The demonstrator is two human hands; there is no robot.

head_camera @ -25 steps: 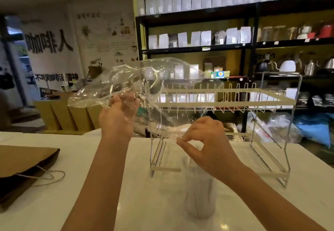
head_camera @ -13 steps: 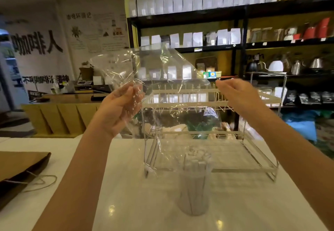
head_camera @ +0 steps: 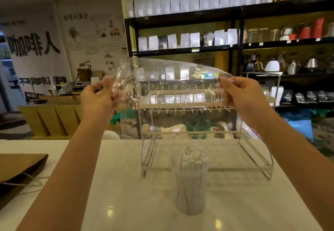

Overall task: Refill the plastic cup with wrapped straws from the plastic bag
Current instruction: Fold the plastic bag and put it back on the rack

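Note:
A clear plastic cup [head_camera: 191, 192] stands on the white counter, packed with upright white wrapped straws [head_camera: 193, 160]. Above it, at chest height, a clear plastic bag [head_camera: 168, 78] is stretched flat between my hands and looks empty. My left hand [head_camera: 98, 98] pinches the bag's left edge. My right hand [head_camera: 243, 95] pinches its right edge. Both hands are well above and behind the cup, in front of the wire rack.
A two-tier wire dish rack [head_camera: 206, 136] stands on the white counter [head_camera: 126, 203] just behind the cup. A brown paper bag [head_camera: 16, 171] with string handles lies at the left edge. Black shelves [head_camera: 235, 46] with pouches and kettles fill the background.
My right hand rose from just above the cup to the bag's right edge. Both hands then drew apart, pulling the crumpled bag out flat.

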